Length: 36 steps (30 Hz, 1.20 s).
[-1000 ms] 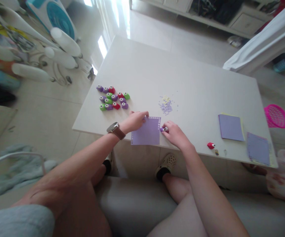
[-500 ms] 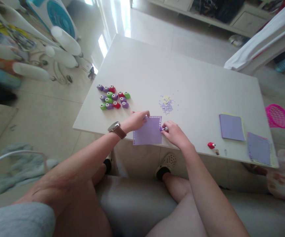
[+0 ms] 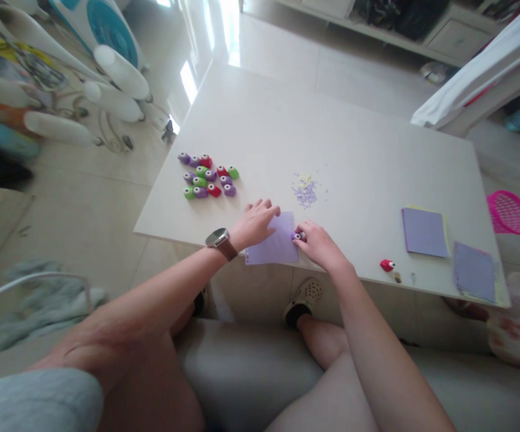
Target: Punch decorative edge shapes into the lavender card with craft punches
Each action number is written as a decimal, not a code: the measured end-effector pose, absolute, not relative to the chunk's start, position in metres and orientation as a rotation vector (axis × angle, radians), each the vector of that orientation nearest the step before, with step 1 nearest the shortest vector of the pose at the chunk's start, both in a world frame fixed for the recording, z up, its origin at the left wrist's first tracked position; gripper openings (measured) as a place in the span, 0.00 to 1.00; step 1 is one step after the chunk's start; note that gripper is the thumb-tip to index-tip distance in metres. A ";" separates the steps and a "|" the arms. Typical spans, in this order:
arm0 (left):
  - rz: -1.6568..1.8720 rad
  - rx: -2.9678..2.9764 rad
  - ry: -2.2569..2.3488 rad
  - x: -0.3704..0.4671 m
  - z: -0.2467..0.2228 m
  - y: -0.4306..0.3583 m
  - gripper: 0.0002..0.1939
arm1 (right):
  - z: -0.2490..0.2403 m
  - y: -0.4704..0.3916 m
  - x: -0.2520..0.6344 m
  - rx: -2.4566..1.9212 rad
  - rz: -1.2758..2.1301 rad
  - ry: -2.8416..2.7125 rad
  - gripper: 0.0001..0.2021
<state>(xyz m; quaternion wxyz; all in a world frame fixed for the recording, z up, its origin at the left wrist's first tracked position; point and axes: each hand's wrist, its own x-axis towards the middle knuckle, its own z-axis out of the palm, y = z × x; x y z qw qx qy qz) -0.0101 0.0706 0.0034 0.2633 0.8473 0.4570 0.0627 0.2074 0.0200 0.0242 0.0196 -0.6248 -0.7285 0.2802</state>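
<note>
The right hand (image 3: 317, 243) has its fingers clamped on a purple craft punch (image 3: 296, 236) at the right edge of a purple paper sheet (image 3: 274, 247) overhanging the near edge of the desk (image 3: 363, 162), while the left hand (image 3: 256, 224), fingers apart, is over the sheet's upper left.

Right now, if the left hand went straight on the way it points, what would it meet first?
Probably the purple and yellow paper bits, lying ahead of the left hand on the white table. It might pass above them, though: its height is hard to judge from this view.
</note>
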 end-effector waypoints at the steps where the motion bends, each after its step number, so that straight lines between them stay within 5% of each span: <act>1: 0.142 2.282 1.207 -0.008 0.003 0.068 0.16 | 0.024 0.020 0.208 -1.938 0.870 -2.262 0.05; 36: 0.006 2.230 1.140 -0.001 -0.005 0.062 0.13 | 0.025 0.025 0.216 -1.973 1.016 -2.013 0.07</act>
